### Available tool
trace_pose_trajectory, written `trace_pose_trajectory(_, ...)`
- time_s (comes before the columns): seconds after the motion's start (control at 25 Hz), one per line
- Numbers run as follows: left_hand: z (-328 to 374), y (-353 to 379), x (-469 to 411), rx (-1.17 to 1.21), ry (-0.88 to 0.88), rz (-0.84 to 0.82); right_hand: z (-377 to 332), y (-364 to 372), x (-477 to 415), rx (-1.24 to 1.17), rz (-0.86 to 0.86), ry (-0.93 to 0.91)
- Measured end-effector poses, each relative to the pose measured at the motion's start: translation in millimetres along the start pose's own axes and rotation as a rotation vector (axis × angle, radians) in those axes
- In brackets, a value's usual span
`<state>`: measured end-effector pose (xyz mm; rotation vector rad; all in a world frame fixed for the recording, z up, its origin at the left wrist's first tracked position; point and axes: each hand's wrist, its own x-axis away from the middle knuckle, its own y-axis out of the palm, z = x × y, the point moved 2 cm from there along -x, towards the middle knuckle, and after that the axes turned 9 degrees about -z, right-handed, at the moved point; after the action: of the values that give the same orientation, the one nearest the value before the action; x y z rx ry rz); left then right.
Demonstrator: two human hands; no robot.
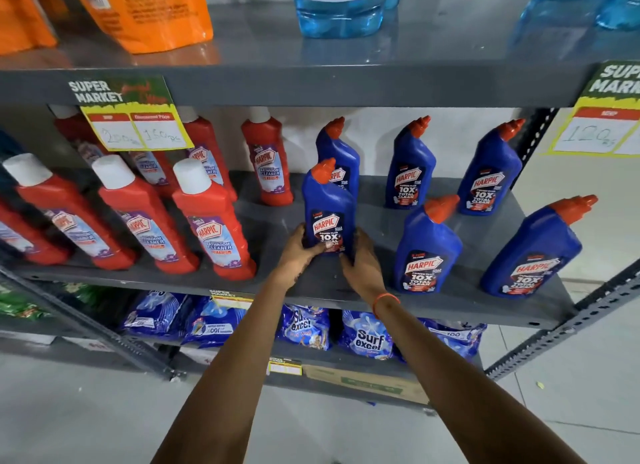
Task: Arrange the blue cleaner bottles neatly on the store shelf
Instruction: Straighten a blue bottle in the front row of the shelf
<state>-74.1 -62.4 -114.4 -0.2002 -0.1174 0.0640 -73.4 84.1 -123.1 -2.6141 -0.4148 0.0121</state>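
Observation:
Several blue cleaner bottles with orange-red caps stand on the grey middle shelf [270,217]. Both hands grip the base of the front-left blue bottle [327,204], which stands upright on the shelf. My left hand [298,252] holds its left side, and my right hand [362,262], with an orange band at the wrist, holds its right side. Directly behind it stands another blue bottle [341,148]. Two more stand at the back right, one [410,167] and another [490,172]. Two stand in front on the right, one [427,249] and one near the shelf's end [533,252].
Red cleaner bottles [211,217] with white caps fill the shelf's left half. A yellow price tag [135,131] hangs from the shelf above, where a pale blue liquid bottle [339,10] and orange pouches [145,10] stand. Blue detergent packets [367,335] lie on the shelf below.

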Motion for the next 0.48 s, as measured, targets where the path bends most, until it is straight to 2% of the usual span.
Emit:
trace_pose_trajectory(0.24, -21, -16, 30, -0.052, 0.022, -0.136, 11, 7, 24, 0.147, -0.068, -0.042)
trace_pose_trajectory(0.48, -19, -17, 42, -0.074, 0.026, -0.144, 4, 3, 32, 0.077, -0.124, -0.030)
